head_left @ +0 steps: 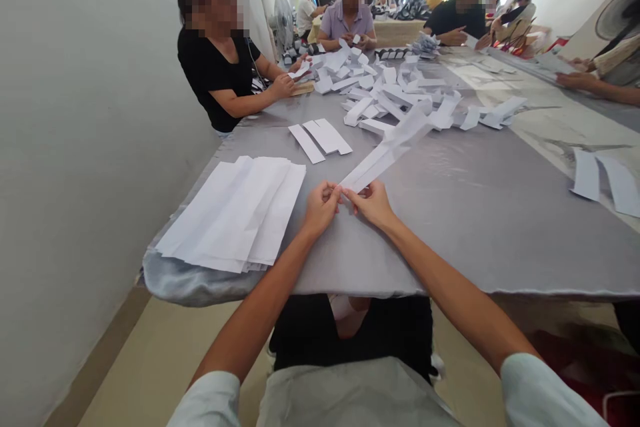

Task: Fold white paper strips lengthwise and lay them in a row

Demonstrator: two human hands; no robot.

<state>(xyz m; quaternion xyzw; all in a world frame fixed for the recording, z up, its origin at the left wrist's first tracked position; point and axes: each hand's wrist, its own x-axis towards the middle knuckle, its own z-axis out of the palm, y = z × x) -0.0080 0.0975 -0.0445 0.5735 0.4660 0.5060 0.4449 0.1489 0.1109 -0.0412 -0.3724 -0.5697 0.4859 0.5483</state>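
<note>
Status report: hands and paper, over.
Left hand, right hand: both pinching near end of folded paper strip. Stack of flat sheets beside left hand. Folded pieces piled beyond.

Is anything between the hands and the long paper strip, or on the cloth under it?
Nothing visible. The left hand and right hand both pinch the paper strip at its near end. Only grey cloth shows beneath it; the stack of sheets lies apart, to the left.

On the grey table point(475, 227): white sheet stack point(235, 213), folded paper pile point(395, 93) beyond.
</note>
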